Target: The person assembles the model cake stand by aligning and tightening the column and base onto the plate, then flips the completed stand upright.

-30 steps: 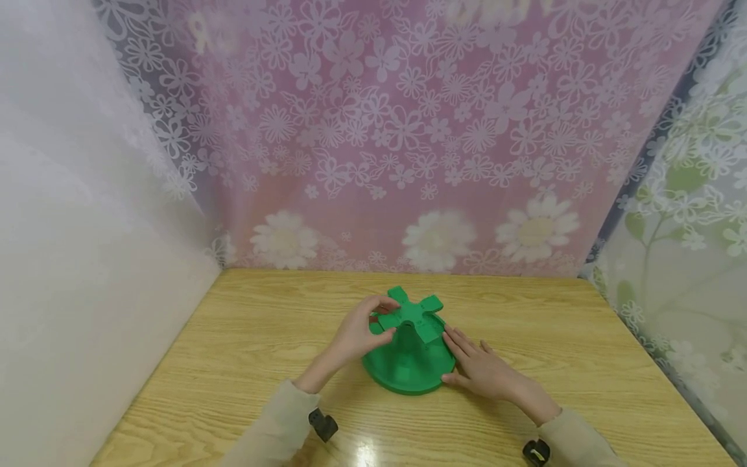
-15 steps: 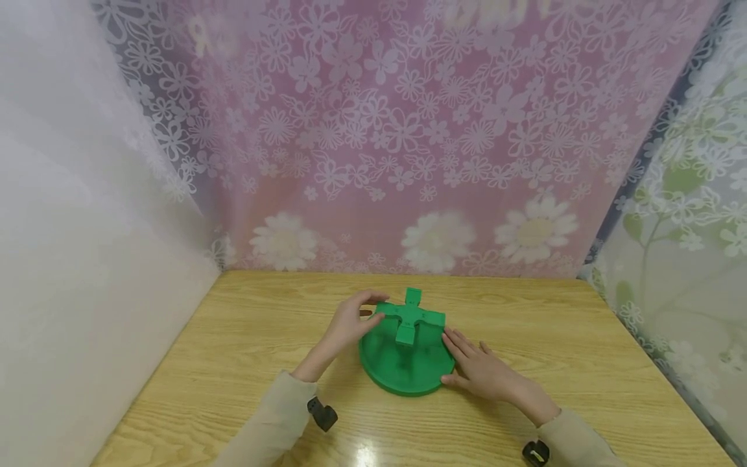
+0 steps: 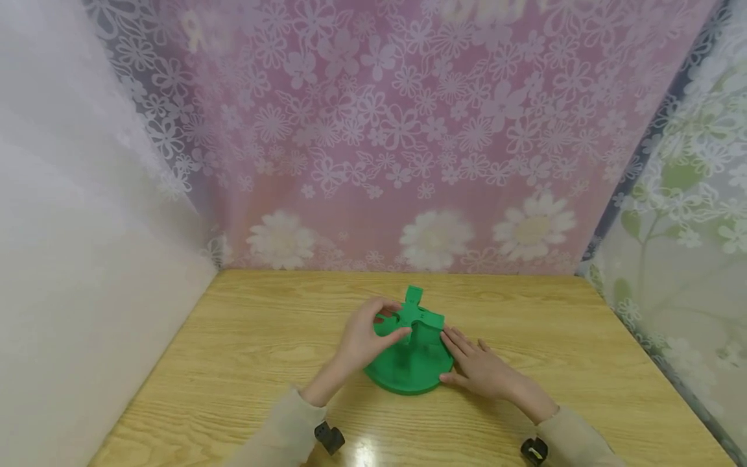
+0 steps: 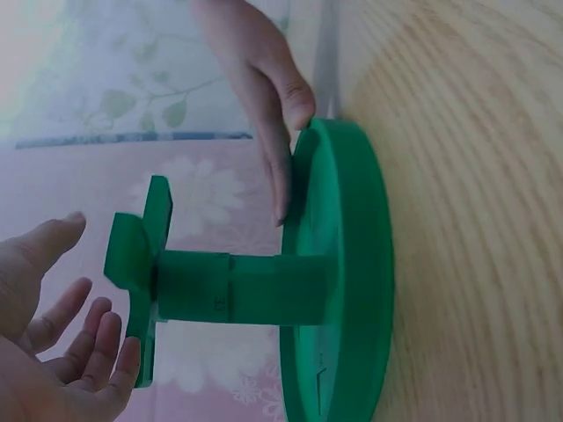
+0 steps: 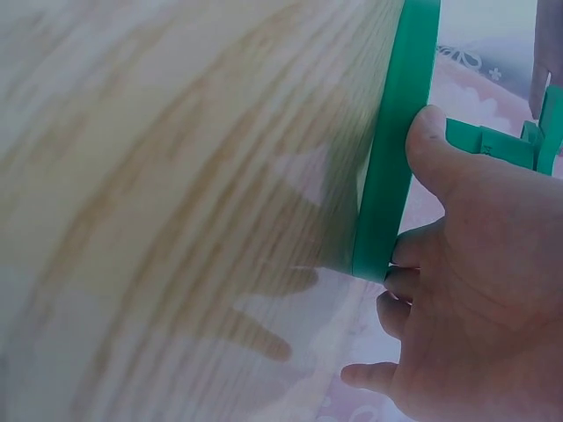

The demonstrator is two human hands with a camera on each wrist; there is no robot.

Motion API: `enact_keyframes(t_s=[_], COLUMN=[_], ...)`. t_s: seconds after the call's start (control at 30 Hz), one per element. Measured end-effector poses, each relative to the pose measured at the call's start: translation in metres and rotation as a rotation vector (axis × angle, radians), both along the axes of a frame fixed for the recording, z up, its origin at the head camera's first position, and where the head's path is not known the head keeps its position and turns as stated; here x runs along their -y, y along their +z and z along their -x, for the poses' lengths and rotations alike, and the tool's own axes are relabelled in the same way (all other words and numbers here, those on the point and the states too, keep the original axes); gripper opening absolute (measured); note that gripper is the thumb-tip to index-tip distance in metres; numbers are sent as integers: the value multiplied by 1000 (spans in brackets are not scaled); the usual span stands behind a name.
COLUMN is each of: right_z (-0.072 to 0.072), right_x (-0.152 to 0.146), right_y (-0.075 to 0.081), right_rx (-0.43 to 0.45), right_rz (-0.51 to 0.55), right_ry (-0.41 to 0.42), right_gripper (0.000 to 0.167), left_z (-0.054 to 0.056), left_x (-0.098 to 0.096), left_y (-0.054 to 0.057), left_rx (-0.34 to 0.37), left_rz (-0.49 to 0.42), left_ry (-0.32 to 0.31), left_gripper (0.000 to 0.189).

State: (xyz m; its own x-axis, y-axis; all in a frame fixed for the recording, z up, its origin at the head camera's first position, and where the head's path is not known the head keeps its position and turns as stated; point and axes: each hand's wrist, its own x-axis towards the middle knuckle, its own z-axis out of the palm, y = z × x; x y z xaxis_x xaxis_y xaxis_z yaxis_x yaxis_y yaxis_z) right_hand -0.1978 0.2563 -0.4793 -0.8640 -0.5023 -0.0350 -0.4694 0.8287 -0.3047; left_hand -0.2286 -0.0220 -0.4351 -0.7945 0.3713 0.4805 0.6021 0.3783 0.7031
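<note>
A green round base lies flat on the table, with a green column rising from its middle. On top of the column sits a green four-armed cross piece. My left hand hovers around the cross's left arm, its thumb and fingers apart. In the left wrist view these fingers are loosely bent beside the cross; whether a fingertip touches it I cannot tell. My right hand rests on the base's right rim with straight fingers, and its thumb lies against the edge.
The wood-grain table stretches around the base. A pink flowered curtain stands behind it, a pale wall on the left and a flowered sheet on the right. Each wrist carries a small black device.
The cross piece has turned on its column. My left hand drew back a little to the left, then came right again over the cross. The right hand has stayed on the rim.
</note>
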Motion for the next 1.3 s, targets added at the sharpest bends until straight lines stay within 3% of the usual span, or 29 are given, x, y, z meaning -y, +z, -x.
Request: enact_keyframes(t_s=[0.13, 0.3, 0.63, 0.87, 1.03, 1.17, 1.3], right_z=[1, 4, 4, 7, 8, 9, 9], right_x=[-1, -3, -2, -5, -4, -4, -4], right_y=[-2, -8, -6, -14, -17, -18, -18], right_rx=[-13, -23, -20, -2, 9, 11, 1], right_rz=[8, 11, -3, -3, -23, -24, -26], right_ry=[12, 12, 6, 6, -8, -13, -15], right_gripper=[85, 86, 89, 90, 89, 89, 89], left_z=[-5, -2, 17, 27, 26, 19, 8], left_x=[-3, 0, 20, 24, 23, 19, 12], left_y=[-2, -5, -12, -13, -13, -9, -4], left_rx=[-15, -11, 49, 80, 23, -30, 26], left_rz=[76, 97, 39, 16, 14, -38, -71], left_ry=[-24, -29, 30, 21, 65, 79, 37], left_gripper=[47, 40, 30, 28, 27, 26, 33])
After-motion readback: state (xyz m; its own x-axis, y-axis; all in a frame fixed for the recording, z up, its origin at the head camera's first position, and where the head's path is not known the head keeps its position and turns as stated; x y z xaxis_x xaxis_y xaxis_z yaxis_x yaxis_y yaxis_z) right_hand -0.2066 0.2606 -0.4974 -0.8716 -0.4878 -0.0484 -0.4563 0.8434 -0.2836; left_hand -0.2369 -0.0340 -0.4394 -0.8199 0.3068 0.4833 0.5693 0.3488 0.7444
